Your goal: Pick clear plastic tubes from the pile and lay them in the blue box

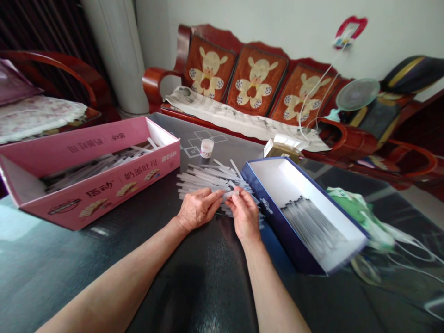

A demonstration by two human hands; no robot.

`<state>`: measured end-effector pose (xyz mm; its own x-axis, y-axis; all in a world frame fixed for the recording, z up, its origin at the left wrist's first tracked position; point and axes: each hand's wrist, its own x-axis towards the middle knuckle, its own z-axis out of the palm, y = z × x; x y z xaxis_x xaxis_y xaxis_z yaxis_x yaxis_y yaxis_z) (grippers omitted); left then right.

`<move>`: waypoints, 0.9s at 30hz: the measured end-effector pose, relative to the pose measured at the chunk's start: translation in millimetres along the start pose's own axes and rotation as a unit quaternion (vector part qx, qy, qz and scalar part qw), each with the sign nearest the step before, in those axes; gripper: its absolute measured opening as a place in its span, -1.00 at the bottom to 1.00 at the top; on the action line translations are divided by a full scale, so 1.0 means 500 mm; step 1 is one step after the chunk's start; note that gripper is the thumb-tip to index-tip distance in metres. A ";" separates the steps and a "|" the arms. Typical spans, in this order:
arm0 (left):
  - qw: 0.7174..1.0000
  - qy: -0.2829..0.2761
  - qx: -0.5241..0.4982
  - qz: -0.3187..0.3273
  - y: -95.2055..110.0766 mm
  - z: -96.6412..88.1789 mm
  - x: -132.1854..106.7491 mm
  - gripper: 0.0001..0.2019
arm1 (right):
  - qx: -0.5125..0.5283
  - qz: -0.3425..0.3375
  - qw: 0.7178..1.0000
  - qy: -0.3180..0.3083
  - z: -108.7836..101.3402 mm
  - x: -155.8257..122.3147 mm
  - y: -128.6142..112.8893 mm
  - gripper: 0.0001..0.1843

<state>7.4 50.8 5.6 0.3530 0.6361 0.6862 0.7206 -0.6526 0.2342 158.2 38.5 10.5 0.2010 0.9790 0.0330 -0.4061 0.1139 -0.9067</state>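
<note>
A loose pile of thin, translucent white plastic tubes (204, 177) lies at the middle of the dark table. Over its near edge my left hand (199, 209) is closed, index finger stretched toward the right hand; what its fingertips pinch is too small to make out. My right hand (245, 213) pinches a small plastic tube (231, 194) between thumb and index finger. The fingertips of both hands nearly meet. To the right, a dark blue box (268, 203) with a white inside holds a neat row of grey-looking tubes (308, 226).
A long pink box (132, 178) with more loose tubes stands left. Behind the pile is a small white tub (207, 148). A small carton (282, 149), a green-and-white plastic bag (362, 215) and white cables lie rightward. A wooden sofa (156, 88) stands beyond the table (211, 286).
</note>
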 end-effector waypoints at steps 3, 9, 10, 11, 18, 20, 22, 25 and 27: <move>1.000 0.006 0.004 0.000 0.002 -0.001 0.001 -0.72 | -0.035 -0.020 0.999 -0.018 -0.003 -0.001 0.002 -0.71; 1.000 -0.004 0.005 -0.004 0.005 -0.008 0.006 -0.73 | -0.050 -0.019 0.998 -0.032 0.000 -0.005 -0.008 -0.70; 1.000 -0.001 0.010 -0.004 0.005 -0.009 0.006 -0.72 | -0.052 -0.018 0.998 -0.034 0.002 -0.006 -0.011 -0.71; 1.000 0.002 0.017 -0.002 0.005 -0.011 0.007 -0.72 | -0.053 -0.016 0.998 -0.034 0.004 -0.006 -0.013 -0.71; 0.998 0.010 0.056 0.006 0.009 -0.017 0.006 -0.70 | -0.049 0.016 0.999 0.003 0.021 -0.014 -0.022 -0.68; 0.998 0.006 0.061 0.005 0.010 -0.018 0.006 -0.69 | -0.049 0.026 0.998 0.010 0.023 -0.015 -0.023 -0.67; 0.998 0.003 0.063 0.006 0.011 -0.019 0.006 -0.69 | -0.052 0.033 0.998 0.012 0.023 -0.015 -0.024 -0.68; 0.998 0.000 0.069 0.005 0.012 -0.019 0.006 -0.69 | -0.051 0.035 0.998 0.010 0.023 -0.014 -0.026 -0.70; 0.997 0.001 0.074 0.005 0.013 -0.019 0.006 -0.69 | -0.046 0.038 0.998 0.010 0.023 -0.013 -0.028 -0.70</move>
<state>7.3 44.7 15.6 0.3605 0.6287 0.6891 0.7974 -0.5910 0.1220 152.2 32.3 28.1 0.1907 0.9806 -0.0448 -0.3367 0.0224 -0.9413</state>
